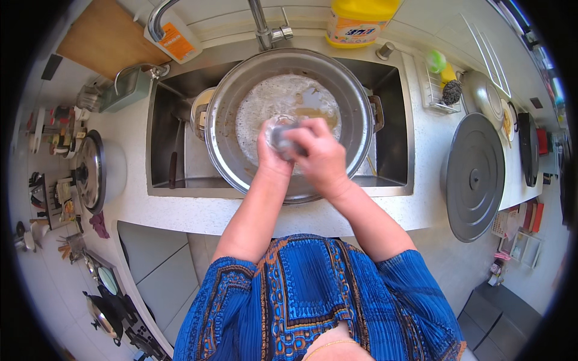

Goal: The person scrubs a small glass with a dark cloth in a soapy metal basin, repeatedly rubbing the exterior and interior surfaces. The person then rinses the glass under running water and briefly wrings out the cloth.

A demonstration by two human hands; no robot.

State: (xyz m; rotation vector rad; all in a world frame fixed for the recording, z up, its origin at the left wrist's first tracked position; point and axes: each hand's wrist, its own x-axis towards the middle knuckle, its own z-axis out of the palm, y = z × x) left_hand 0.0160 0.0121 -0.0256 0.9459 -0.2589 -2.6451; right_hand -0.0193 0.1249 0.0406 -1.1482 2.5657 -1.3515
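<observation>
Both my hands are together above a large metal pot point(223, 90) of cloudy, foamy water point(265, 96). My left hand point(272, 150) is closed round a small, shiny, pale object point(280, 127), clear or silvery; its kind is not plain. Over it, my right hand point(322, 153) has its fingers curled and smeared by motion. Something grey point(291, 144) shows under those fingers, too blurred to name. The pot sits in a stainless steel sink point(394, 108).
A tap point(262, 27) rises behind the pot. A yellow bottle point(355, 24) and a white bottle with an orange label point(177, 42) stand at the back. On the right lie a large grey lid point(475, 177) and a wire rack point(435, 90) holding a scrubber point(451, 92). A lidded pot point(111, 168) stands left.
</observation>
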